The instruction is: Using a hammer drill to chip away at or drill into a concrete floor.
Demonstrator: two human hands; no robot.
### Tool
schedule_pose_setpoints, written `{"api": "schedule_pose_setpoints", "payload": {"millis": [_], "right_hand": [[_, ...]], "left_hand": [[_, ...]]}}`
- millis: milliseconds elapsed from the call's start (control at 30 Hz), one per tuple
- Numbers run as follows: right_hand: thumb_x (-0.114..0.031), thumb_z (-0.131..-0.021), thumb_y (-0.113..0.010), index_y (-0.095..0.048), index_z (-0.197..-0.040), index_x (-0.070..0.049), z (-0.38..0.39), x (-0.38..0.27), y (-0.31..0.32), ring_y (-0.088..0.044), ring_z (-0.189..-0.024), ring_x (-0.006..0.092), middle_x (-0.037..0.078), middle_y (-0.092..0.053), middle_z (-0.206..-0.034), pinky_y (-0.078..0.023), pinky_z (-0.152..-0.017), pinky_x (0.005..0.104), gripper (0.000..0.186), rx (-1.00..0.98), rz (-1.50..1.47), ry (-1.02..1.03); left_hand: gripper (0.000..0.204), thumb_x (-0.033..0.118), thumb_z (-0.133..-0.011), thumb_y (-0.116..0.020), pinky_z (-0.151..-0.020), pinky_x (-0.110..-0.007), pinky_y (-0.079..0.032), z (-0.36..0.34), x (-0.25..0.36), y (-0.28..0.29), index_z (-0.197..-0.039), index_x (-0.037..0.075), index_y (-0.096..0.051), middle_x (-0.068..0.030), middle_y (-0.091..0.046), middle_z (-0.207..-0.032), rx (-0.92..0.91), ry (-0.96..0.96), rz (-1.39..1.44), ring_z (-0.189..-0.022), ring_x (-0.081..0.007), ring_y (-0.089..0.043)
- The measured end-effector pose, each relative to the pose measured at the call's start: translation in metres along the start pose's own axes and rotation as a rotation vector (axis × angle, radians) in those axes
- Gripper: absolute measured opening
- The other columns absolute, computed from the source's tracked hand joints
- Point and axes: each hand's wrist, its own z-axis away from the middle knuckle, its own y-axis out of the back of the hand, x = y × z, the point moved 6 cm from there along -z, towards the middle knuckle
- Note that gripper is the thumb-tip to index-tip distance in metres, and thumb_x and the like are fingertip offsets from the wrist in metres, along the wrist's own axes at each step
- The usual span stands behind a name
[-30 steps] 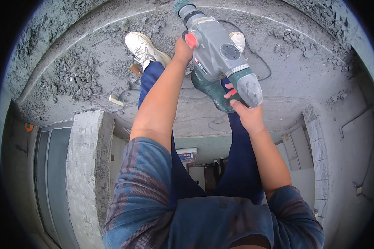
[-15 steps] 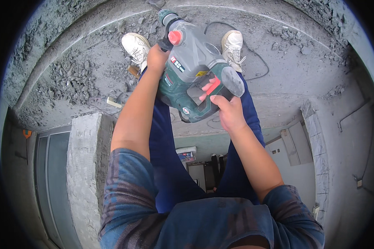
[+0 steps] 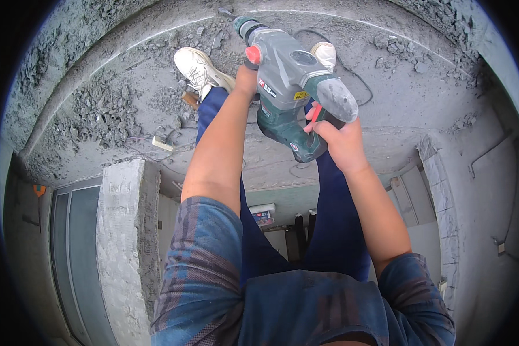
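Note:
Both my hands hold a dusty green and grey rotary hammer (image 3: 282, 72) across the upper middle of the view. My left hand (image 3: 247, 81) is closed near its front, beside a round red knob; its fingers are mostly hidden behind the tool. My right hand (image 3: 345, 144) is wrapped round the rear handle, with fingers at the red trigger (image 3: 316, 113). The front chuck (image 3: 245, 24) points up and to the left. Beyond it, a metal bit (image 3: 226, 11) reaches toward the broken rubble, and whether its tip touches is unclear.
Broken concrete rubble (image 3: 111, 112) covers the floor at left. A dark cable (image 3: 368, 86) curves past my right shoe (image 3: 325, 55). A white block with wires (image 3: 162, 143) lies left of my legs, above a rough concrete pillar (image 3: 121, 219).
The rotary hammer and both hands have shifted to the right. Its rear end has swung outward and the body has rolled, so more of the bit shows at the front.

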Motion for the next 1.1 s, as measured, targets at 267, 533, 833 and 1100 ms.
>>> {"api": "schedule_pose_setpoints", "payload": {"millis": [267,533,833,1100], "right_hand": [[0.002,-0.076,-0.055,-0.053,-0.116,0.005,-0.008,-0.005,-0.003,-0.065,-0.078,0.0215,0.013,-0.063,-0.094,-0.053,-0.076,0.0339,0.039,0.084,-0.269,0.043],[0.002,-0.077,-0.057,-0.055,-0.112,0.005,-0.01,-0.044,-0.012,-0.064,-0.075,0.0199,0.014,-0.064,-0.091,-0.053,-0.071,0.033,0.035,0.074,-0.288,0.112],[-0.01,-0.081,-0.056,-0.06,-0.099,0.006,-0.043,-0.087,-0.022,-0.064,-0.062,0.0215,0.014,-0.066,-0.08,-0.053,-0.061,0.0331,0.025,0.157,-0.21,0.131],[-0.017,-0.086,-0.055,-0.06,-0.099,0.003,-0.11,-0.14,0.002,-0.065,-0.063,0.0194,0.012,-0.066,-0.079,-0.054,-0.059,0.0322,0.024,0.148,-0.17,0.039]], "left_hand": [[0.034,0.028,-0.077,-0.077,-0.077,-0.036,-0.052,0.003,0.078,0.01,-0.097,0.002,-0.071,-0.018,-0.072,-0.091,-0.053,-0.168,-0.379,-0.087,-0.0271,-0.071],[0.038,0.034,-0.075,-0.076,-0.078,-0.039,-0.052,0.006,0.085,0.03,-0.095,0.002,-0.072,-0.0202,-0.072,-0.091,0.023,-0.223,-0.334,-0.091,-0.0349,-0.07],[0.042,0.04,-0.075,-0.075,-0.079,-0.038,-0.053,-0.001,0.141,0.042,-0.092,0.002,-0.072,-0.0183,-0.072,-0.091,0.074,-0.223,-0.599,-0.089,-0.0321,-0.07],[0.045,0.032,-0.078,-0.072,-0.083,-0.042,-0.054,-0.047,0.158,0.047,-0.109,0.0,-0.069,-0.0257,-0.07,-0.101,0.051,-0.14,-0.717,-0.103,-0.0331,-0.068]]}}
